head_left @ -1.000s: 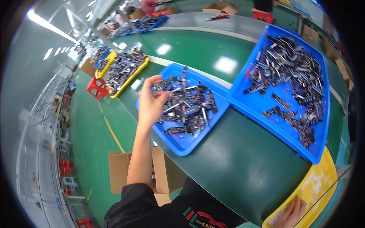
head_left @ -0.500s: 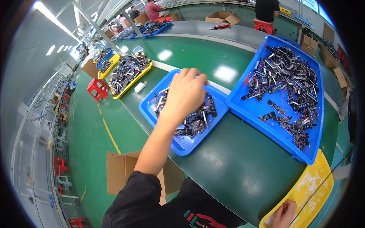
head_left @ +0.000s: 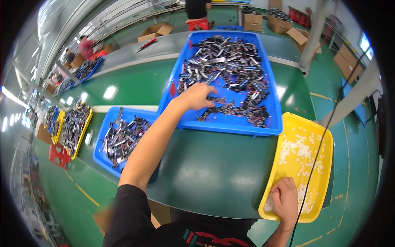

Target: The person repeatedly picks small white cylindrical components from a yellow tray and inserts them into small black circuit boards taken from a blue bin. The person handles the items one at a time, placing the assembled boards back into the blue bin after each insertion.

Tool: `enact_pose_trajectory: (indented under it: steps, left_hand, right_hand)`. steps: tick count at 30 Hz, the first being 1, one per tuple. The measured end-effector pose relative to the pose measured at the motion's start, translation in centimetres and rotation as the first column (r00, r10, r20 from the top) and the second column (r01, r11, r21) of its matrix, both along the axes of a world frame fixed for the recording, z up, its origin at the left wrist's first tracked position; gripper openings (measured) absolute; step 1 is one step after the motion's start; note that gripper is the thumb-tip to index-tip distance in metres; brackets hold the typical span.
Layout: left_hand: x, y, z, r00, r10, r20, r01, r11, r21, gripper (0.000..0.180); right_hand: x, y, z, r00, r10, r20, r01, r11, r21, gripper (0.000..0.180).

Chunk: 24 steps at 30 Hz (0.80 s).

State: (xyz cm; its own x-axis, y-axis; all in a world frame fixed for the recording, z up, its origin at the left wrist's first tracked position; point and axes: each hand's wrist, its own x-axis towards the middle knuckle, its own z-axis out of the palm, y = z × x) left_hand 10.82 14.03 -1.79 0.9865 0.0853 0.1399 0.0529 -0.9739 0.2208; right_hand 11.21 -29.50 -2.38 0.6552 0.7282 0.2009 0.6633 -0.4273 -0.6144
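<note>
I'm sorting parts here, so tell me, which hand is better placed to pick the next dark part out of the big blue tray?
Left. The left hand is already stretched over the big blue tray, fingers right at the dark parts. The right hand is down in the yellow tray among small white pieces.

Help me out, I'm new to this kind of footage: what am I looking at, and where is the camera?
The camera sits on a person's head and looks down, so the arms enter from below; the fisheye lens bends straight edges. The left hand reaches into a large blue tray of small dark and silvery parts, fingers spread on them. The right hand rests closed in a yellow tray of small white pieces; what it grips is hidden. A smaller blue tray of similar parts lies to the left. All stand on a green table.
</note>
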Motion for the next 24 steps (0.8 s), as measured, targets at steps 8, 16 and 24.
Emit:
enact_pose_trajectory:
  steps: [8,16,24]
  left_hand:
    - [-0.7,-0.7,1.3,0.984,0.071,-0.161,-0.11,0.963,-0.248,0.033]
    - [-7.0,-7.6,6.0,0.871,0.473,0.133,-0.1,0.436,-0.894,0.024]
    - [-11.0,-14.8,2.8,0.981,0.183,0.063,0.143,-0.462,-0.875,0.059]
  right_hand:
    - [-0.3,-1.0,0.8,0.998,-0.059,0.006,0.056,0.967,0.249,0.013]
    - [-1.5,-0.3,1.8,0.998,-0.061,0.01,0.05,0.89,0.452,0.019]
    - [-4.2,8.6,4.6,0.865,0.464,-0.191,-0.162,0.619,0.769,0.023]
